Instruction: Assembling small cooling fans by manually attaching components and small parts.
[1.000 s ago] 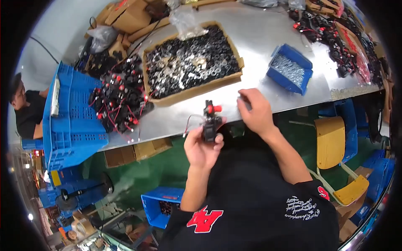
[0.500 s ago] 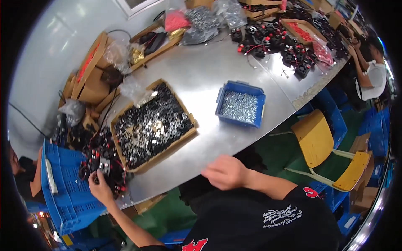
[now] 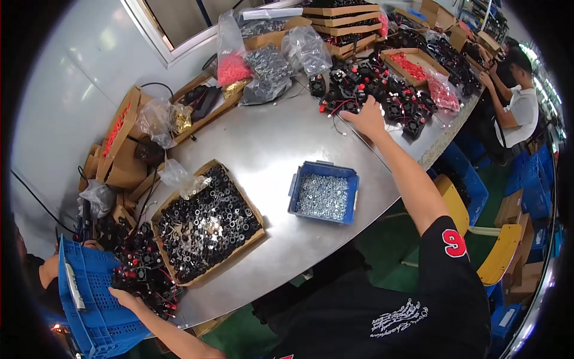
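Observation:
My right hand [image 3: 369, 119] reaches to a heap of small black fans [image 3: 412, 128] with red bits and thin wires, at the far right of the metal table. Its thumb and fingers are spread, and no part shows between them. At the lower left, my left hand [image 3: 124, 297] is beside a blue plastic crate [image 3: 98, 287], against a second pile of black fan parts [image 3: 146, 273] with red bits and wires. Its fingers are mostly hidden, so whether it grips a part cannot be told.
A cardboard tray [image 3: 251, 246] holds black rings and shiny metal pieces. To its right stands a blue bin [image 3: 326, 216] of small silver parts. Bags [image 3: 233, 70] and boxes line the wall. A yellow chair [image 3: 502, 254] stands at right; another person [image 3: 517, 113] sits beyond.
My right hand has moved from the table's front edge up to the far fan heap, its fingers spreading. My left hand has shifted slightly left and down; the view has tilted.

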The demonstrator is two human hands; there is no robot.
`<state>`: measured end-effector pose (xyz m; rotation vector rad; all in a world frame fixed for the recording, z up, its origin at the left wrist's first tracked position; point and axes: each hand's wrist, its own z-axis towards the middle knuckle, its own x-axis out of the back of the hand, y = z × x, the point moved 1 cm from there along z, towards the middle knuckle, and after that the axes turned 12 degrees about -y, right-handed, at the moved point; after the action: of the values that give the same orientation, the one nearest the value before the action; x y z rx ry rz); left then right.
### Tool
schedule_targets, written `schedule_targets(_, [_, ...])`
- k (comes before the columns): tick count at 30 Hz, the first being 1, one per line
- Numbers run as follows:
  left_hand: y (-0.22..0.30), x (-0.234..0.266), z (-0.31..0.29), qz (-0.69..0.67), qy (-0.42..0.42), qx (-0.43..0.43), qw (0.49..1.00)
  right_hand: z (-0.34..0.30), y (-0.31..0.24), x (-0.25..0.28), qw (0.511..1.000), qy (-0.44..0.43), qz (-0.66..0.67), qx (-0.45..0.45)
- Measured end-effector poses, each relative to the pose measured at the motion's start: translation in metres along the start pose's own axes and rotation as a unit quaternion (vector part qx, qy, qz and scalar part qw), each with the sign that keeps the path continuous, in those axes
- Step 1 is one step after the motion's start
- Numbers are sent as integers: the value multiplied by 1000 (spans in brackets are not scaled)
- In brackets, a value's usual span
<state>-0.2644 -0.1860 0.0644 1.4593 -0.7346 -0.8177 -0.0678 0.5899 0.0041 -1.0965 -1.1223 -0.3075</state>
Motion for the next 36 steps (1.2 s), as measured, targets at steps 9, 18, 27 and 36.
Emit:
schedule_targets(9, [3, 22, -7, 602, 152, -205, 757, 7, 8, 32, 995, 85, 46, 35])
schedule_targets(18, [-43, -33, -216, 360, -155, -470, 791, -5, 61, 98, 958, 191, 184, 108])
schedule_targets(27, [-80, -54, -362, 244, -423, -376, 788, -95, 19, 100, 878, 207, 345, 260])
schedule_targets(36, [-24, -69, -370, 97, -543, -26, 834, -290, -89, 27, 826, 22, 436, 358])
